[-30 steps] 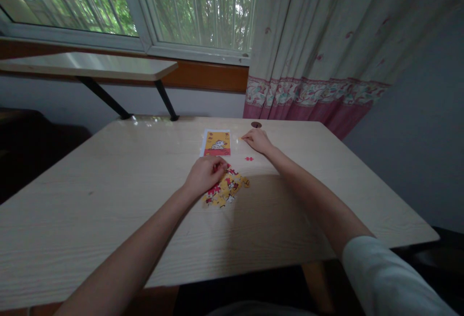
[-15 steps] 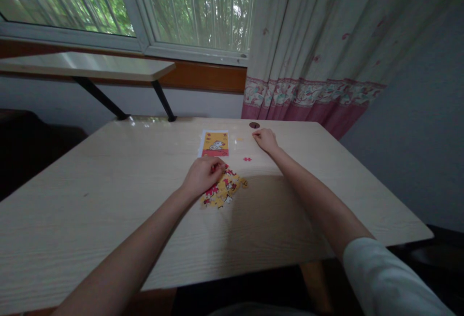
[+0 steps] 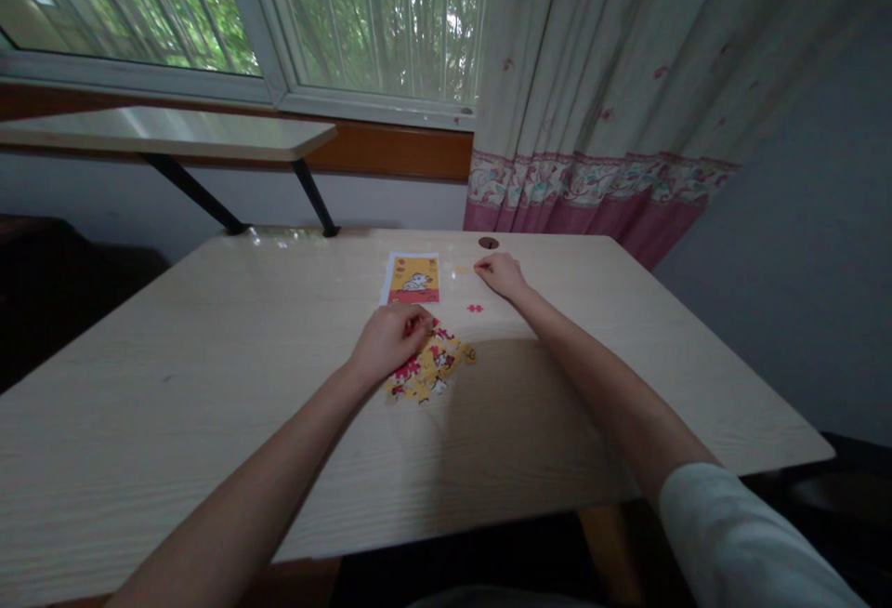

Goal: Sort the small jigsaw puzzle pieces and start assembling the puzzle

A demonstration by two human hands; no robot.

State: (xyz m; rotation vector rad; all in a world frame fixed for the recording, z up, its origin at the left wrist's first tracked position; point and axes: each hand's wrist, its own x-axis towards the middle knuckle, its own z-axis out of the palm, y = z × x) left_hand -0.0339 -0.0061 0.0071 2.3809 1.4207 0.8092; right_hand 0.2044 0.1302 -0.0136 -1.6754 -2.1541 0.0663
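Note:
My left hand (image 3: 391, 340) rests on the table with curled fingers at the upper left edge of a pile of loose jigsaw pieces (image 3: 440, 359), yellow, red and white. Whatever its fingertips may hold is hidden. Farther off, my right hand (image 3: 503, 275) is closed in a pinch, its fingertips just right of a yellow jigsaw piece (image 3: 461, 270) lying flat. Anything in that pinch is too small to make out. Red joined pieces (image 3: 475, 309) lie between the two hands. A picture sheet (image 3: 413, 279) showing a white animal on yellow and red lies beyond my left hand.
The pale wooden table (image 3: 229, 385) has a round dark cable hole (image 3: 489, 243) near its back edge. A raised shelf (image 3: 209, 134) on black supports stands at the back left. A patterned curtain (image 3: 592, 125) hangs behind, beside the window (image 3: 376, 22).
My right hand has moved a little left and nearer, toward the yellow piece. My left hand stays by the pile.

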